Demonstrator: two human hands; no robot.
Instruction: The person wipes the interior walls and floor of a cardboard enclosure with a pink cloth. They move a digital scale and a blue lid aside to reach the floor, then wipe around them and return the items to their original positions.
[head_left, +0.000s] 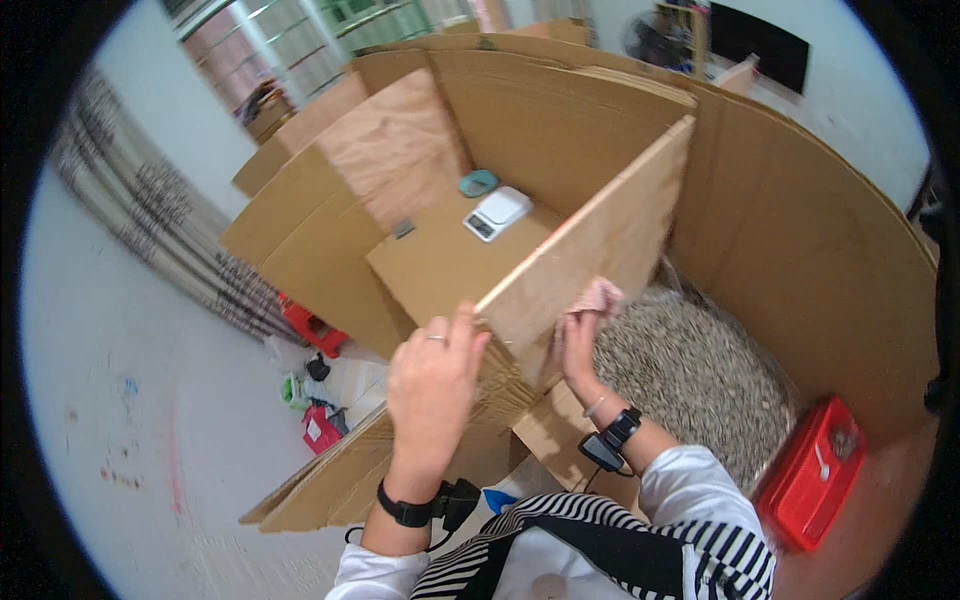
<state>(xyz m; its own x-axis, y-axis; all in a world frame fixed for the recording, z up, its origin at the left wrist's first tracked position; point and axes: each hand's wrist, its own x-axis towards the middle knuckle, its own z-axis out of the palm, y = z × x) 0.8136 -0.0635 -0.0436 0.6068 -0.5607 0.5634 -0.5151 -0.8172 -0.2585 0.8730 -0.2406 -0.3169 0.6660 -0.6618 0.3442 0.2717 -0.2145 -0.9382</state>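
Note:
My left hand (435, 375) grips the near corner of an upright plywood board (600, 247), its fingers over the edge. My right hand (579, 345) holds a pink cloth (596, 298) against the board's right face. Left of the board, a white digital kitchen scale (498, 214) rests on a cardboard surface (442, 262), with a teal oval object (478, 183) behind it and a small grey block (403, 229) to its left. To the right of the board lies a large heap of striped seeds (690, 375), likely sunflower seeds, in clear plastic.
Tall cardboard walls (795, 187) curve around the far and right sides. A second plywood panel (397, 146) stands at the back left. A red plastic tray (814, 476) with a white spoon (822, 463) sits at the lower right. Folded cardboard (337, 480) juts out at the lower left.

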